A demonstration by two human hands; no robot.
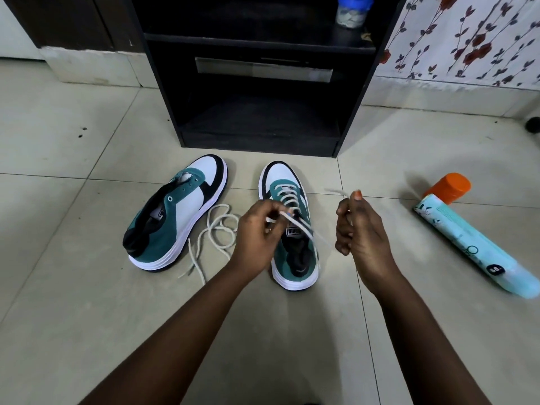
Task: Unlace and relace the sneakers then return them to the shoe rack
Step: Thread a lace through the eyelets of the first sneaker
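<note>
Before the shoe rack [263, 118], the laced sneaker's [292, 229] lace ends [304, 226] are pinched by the left hand [257, 232] and the right hand [362, 229].

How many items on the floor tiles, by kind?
Teal-and-white sneakers: 2, unlaced one, laced one
Loose white shoelace: 1
Pale-blue spray can with orange cap: 1
Black shoe rack: 1
Total: 5

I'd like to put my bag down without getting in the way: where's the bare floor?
Bare tile lies left of the unlaced sneaker and between the right hand and spray can. Around the laced sneaker it's crowded by the loose lace.
</note>
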